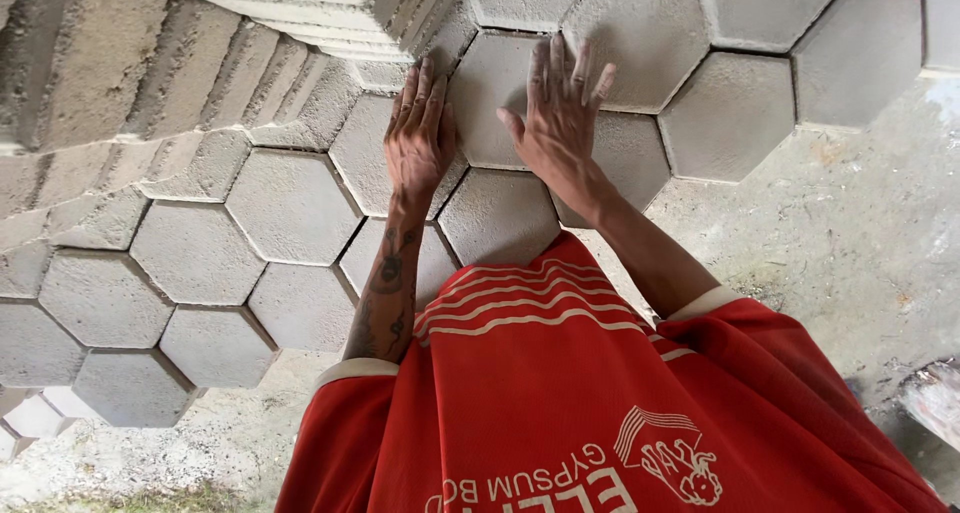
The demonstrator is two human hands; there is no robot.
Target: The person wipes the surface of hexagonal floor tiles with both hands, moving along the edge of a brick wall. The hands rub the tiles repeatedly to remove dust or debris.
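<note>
A grey hexagonal concrete paver (492, 108) lies flat in a honeycomb of laid pavers (290, 208) on the ground. My left hand (418, 133) rests flat along the paver's left edge, fingers together, over the seam with the neighbouring paver. My right hand (560, 113) lies palm down on the paver's right side with fingers spread, reaching onto the adjoining pavers. Neither hand has anything closed in it. My tattooed left forearm and my red shirt fill the lower middle of the view.
Pavers stacked on edge in rows (150, 83) stand at the upper left, next to the laid field. Bare, stained concrete ground (850, 233) spreads to the right. Gravel and some grass (120, 473) lie at the lower left. A pale object (935, 398) shows at the right edge.
</note>
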